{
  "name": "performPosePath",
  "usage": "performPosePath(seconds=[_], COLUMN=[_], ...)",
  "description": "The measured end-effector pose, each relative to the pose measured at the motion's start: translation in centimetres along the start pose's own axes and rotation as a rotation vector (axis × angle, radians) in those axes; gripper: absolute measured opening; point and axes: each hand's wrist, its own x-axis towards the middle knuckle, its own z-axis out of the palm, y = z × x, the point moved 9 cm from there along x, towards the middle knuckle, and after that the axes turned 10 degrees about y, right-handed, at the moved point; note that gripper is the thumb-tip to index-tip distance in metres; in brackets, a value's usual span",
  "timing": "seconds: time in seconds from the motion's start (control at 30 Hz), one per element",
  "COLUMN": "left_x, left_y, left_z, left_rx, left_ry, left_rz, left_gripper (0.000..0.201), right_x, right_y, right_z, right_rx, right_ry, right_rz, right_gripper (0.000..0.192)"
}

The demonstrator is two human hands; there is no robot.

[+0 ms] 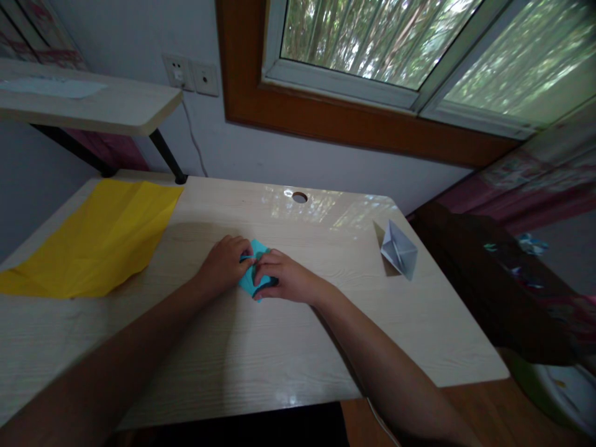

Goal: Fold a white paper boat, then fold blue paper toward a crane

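A small piece of folded turquoise paper [249,283] lies on the desk between my two hands, with dark gaps showing under its folds. My left hand [226,264] grips its upper left side, thumb and fingers closed on the edge. From the right, my right hand [286,276] has its fingers curled over the paper's right side, thumb at the lower edge. Parts of the paper are hidden under the fingers. To the right stands a folded white paper shape [399,249] with pointed faces.
A yellow sheet [100,239] lies on the left of the pale wooden desk [288,366]. Above it, a raised shelf [125,112] stands on black legs. A round cable hole [300,197] sits near the back edge. Behind are a window and wall sockets [190,74].
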Motion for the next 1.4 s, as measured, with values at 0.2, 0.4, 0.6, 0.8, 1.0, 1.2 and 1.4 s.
performPosePath(seconds=[0.2, 0.4, 0.6, 0.8, 1.0, 1.2, 1.4], left_x=[0.0, 0.0, 0.1, 0.2, 0.2, 0.2, -0.5], left_y=[-0.1, -0.1, 0.0, -0.6, -0.9, 0.2, 2.0], left_z=[-0.2, -0.2, -0.4, -0.9, -1.7, -3.1, -1.2], left_rx=[-0.014, -0.016, -0.034, -0.002, -0.025, -0.048, -0.041], left_ry=[0.015, 0.030, 0.044, 0.103, 0.155, 0.219, 0.042], left_rz=[-0.006, -0.031, -0.013, 0.030, 0.000, 0.107, 0.347], left_gripper=[0.009, 0.010, 0.006, 0.012, 0.012, 0.016, 0.025], right_x=[-0.1, 0.1, 0.2, 0.1, 0.1, -0.1, -0.6], right_y=[-0.4, -0.6, -0.7, -0.8, -0.6, 1.1, 1.7], right_z=[-0.2, 0.1, 0.6, 0.7, 0.5, -1.0, -1.6], right_rx=[0.041, 0.069, 0.090, 0.083, 0.051, -0.024, -0.003], right_ry=[-0.002, -0.018, -0.064, -0.063, -0.068, 0.019, 0.059], right_rz=[-0.040, -0.036, -0.038, -0.050, -0.036, 0.025, 0.020], right_gripper=[0.015, 0.012, 0.010, 0.018, 0.016, 0.015, 0.011])
